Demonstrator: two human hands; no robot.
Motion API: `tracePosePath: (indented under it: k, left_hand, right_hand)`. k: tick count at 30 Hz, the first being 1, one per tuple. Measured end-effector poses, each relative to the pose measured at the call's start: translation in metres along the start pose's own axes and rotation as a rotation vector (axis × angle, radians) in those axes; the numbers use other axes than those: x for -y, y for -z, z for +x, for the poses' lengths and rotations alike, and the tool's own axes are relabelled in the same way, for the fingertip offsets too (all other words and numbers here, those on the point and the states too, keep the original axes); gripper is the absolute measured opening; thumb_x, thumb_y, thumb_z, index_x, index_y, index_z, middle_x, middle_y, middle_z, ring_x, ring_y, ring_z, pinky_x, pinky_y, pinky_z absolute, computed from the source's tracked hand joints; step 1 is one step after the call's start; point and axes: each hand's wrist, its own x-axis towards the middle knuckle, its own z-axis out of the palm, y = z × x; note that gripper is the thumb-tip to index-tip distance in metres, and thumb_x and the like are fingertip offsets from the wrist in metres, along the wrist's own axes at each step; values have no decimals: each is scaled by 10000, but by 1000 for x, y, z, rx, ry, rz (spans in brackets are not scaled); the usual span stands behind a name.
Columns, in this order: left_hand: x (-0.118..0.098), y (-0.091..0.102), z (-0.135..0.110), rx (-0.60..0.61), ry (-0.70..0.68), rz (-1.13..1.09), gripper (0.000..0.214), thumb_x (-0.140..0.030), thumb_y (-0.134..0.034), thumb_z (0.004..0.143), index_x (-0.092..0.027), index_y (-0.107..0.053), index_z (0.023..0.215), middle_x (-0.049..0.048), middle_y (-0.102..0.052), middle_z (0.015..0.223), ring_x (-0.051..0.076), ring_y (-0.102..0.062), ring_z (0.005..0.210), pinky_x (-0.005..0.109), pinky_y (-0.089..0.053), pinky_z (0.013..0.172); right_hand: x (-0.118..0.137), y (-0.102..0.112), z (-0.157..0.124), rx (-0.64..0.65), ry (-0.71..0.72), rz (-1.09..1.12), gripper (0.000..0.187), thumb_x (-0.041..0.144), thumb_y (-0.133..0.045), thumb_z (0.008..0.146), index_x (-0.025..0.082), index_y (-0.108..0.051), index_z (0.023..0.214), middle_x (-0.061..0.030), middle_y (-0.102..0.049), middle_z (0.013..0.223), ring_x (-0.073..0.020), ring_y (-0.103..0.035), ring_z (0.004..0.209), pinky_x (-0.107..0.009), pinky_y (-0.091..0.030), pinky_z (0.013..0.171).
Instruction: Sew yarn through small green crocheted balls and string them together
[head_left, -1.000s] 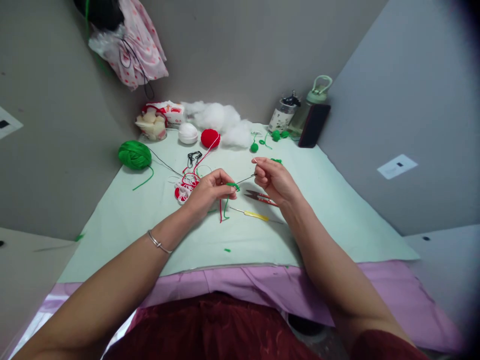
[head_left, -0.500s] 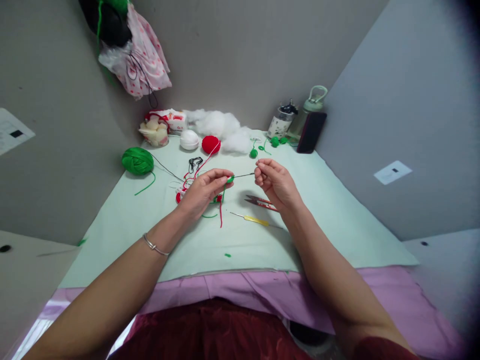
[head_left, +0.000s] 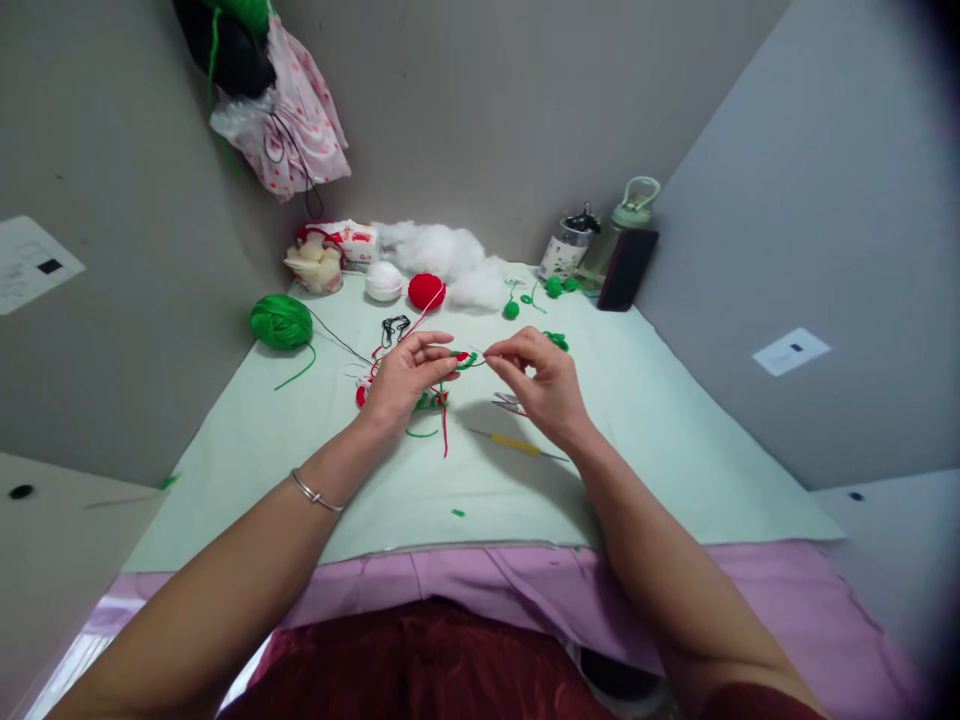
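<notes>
My left hand [head_left: 409, 378] pinches a small crocheted piece [head_left: 466, 360] in red, white and green. A short black thread runs from this piece toward my right hand [head_left: 541, 380]. Thumb and forefinger of that hand are closed on a thin sewing needle [head_left: 475, 350], its tip pointing at the crochet; fine detail is too small to make out. Under my left hand lie more red, white and green crocheted parts [head_left: 361, 394], partly hidden. Snips [head_left: 508, 403] lie below my right hand, mostly covered by it. A yellow-handled crochet hook [head_left: 516, 443] lies nearer me.
A green yarn ball [head_left: 281, 322] lies left. Along the back are a white ball [head_left: 383, 282], a red ball [head_left: 427, 291], stuffing [head_left: 442, 250], a pen cup [head_left: 564, 250], a bottle [head_left: 631, 205] and a phone [head_left: 628, 270]. Grey partitions [head_left: 510, 120] enclose the table.
My right hand has come left and slightly down toward the crocheted piece, shortening the black thread span. The piece has turned so its red and white show. Green yarn behind my right hand is now visible.
</notes>
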Motion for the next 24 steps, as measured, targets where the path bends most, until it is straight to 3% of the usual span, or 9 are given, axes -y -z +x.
tracePosePath:
  k: [4,9,18,24]
  left_hand:
    - [0,0,0,-5,-14,19,366,-233,-853,706,-169,-693,1029,9,-673,884,150,-675,873,335,-582,867]
    - [-2,-1,-1,-32,-1,47,366,-239,-846,707,-157,-684,1025,21,-692,898,157,-685,868,343,-566,883]
    - [-4,-1,-2,-44,8,73,354,-238,-847,701,-149,-688,1004,25,-706,884,154,-689,829,332,-559,865]
    - [-4,-1,-3,-12,25,98,331,-253,-847,712,-149,-696,987,36,-726,860,158,-690,806,325,-564,836]
  right_hand:
    - [1,-5,-6,74,156,-203,194,211,-572,980,242,-761,1010,-28,-556,786,-147,-511,690,-301,-403,642]
    - [-2,-6,-8,104,236,-352,231,211,-525,1003,235,-755,993,-48,-571,803,-167,-523,731,-309,-404,653]
    - [-4,-5,-7,113,304,-442,223,153,-516,991,187,-734,956,-53,-568,806,-170,-526,747,-301,-405,666]
    - [-3,-3,-7,169,245,-409,225,171,-518,998,210,-728,925,-43,-556,803,-168,-520,751,-302,-396,677]
